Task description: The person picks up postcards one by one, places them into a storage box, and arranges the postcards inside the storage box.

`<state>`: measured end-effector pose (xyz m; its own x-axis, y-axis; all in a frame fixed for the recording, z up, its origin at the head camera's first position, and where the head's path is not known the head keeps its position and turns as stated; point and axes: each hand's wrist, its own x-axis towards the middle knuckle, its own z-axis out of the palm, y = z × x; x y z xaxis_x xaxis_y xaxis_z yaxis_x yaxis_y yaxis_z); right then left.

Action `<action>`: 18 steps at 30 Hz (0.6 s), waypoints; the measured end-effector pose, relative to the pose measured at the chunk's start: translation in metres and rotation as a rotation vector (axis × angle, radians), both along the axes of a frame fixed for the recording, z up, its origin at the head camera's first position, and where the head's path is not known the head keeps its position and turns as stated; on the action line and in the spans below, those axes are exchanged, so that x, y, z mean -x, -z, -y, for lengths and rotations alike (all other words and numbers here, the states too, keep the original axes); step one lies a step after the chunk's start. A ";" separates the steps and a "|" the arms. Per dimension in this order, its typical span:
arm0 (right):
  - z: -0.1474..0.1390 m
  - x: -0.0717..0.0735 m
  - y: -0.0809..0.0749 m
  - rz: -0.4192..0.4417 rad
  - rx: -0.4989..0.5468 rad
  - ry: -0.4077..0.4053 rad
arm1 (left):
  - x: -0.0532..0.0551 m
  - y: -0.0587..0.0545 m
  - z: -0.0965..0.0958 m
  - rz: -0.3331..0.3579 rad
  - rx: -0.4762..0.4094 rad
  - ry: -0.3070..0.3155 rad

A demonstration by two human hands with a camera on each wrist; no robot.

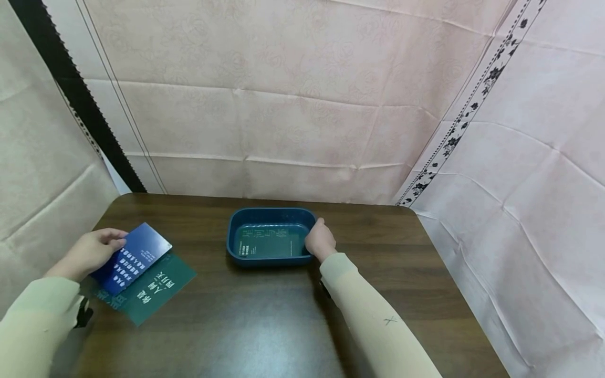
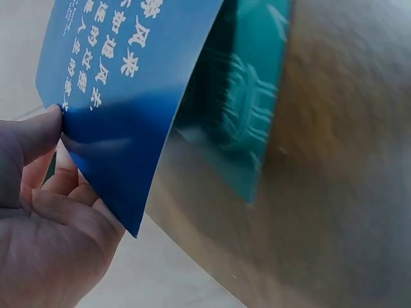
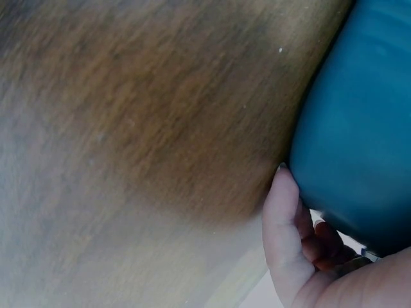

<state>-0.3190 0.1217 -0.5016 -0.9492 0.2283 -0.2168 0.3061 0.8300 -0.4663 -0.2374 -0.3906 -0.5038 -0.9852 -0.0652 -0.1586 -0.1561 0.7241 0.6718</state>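
Note:
My left hand (image 1: pixel 96 251) pinches the edge of a blue card (image 1: pixel 137 257) printed with white characters, thumb on its face and fingers behind. In the left wrist view this card (image 2: pixel 122 96) stands tilted above a green card (image 2: pixel 257 90). That green card (image 1: pixel 158 286) lies on the left of the table, partly covered by the blue one. My right hand (image 1: pixel 322 240) holds the right end of a dark blue tray (image 1: pixel 271 261); in the right wrist view the thumb lies against the tray's side (image 3: pixel 359 128). Inside the tray rests a dark green card (image 1: pixel 271 242) with pale print.
The brown wooden table (image 1: pixel 227 325) has rounded far corners. Behind it hangs a pale patterned cloth (image 1: pixel 283 121), and another white cloth (image 1: pixel 534 184) with a dark floral border falls along the right side.

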 end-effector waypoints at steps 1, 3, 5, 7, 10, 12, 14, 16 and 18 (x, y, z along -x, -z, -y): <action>0.000 0.000 0.000 0.002 0.000 0.002 | 0.001 -0.001 -0.003 -0.005 0.001 0.000; 0.000 0.001 0.001 0.006 -0.001 0.004 | 0.004 -0.003 -0.008 -0.005 -0.003 0.003; 0.000 0.001 0.001 0.008 0.002 0.005 | 0.006 -0.007 -0.015 -0.001 -0.005 0.011; 0.000 0.000 0.000 0.010 0.003 0.005 | 0.008 -0.011 -0.022 -0.007 -0.007 0.027; 0.000 -0.002 -0.002 -0.001 0.001 -0.001 | 0.011 -0.017 -0.035 -0.024 -0.010 0.059; 0.001 -0.003 -0.003 -0.007 -0.003 -0.007 | 0.013 -0.021 -0.043 -0.039 -0.024 0.079; 0.001 -0.003 -0.004 -0.008 -0.003 -0.010 | 0.015 -0.024 -0.052 -0.043 -0.047 0.091; 0.001 -0.004 -0.004 -0.003 0.000 -0.009 | 0.017 -0.026 -0.060 -0.054 -0.053 0.108; 0.000 -0.003 -0.003 0.001 0.009 -0.004 | 0.019 -0.029 -0.068 -0.063 -0.053 0.122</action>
